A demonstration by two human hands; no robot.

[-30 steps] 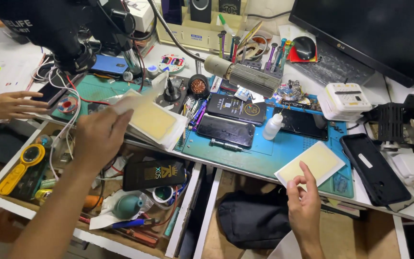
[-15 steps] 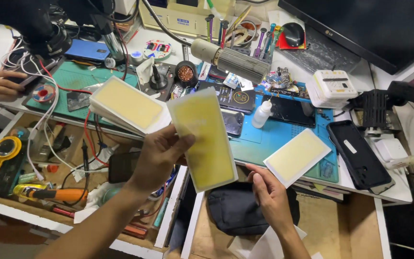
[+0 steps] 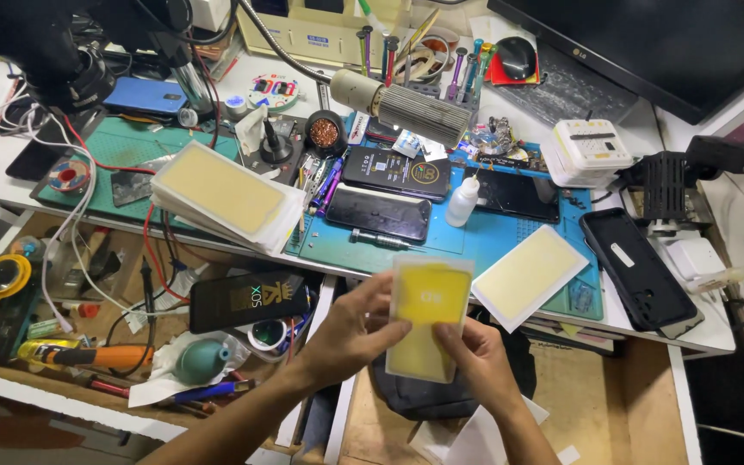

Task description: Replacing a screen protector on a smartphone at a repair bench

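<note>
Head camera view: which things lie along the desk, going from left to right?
Stack of yellow sheets → black phone → white dropper bottle → single yellow sheet → black phone case.

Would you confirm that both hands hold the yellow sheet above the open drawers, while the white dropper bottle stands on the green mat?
Not quite: the head view shows the white dropper bottle standing on the blue mat, not the green mat, which lies further left. The rest holds: the left hand and the right hand hold the yellow sheet together above the open drawers.
</note>
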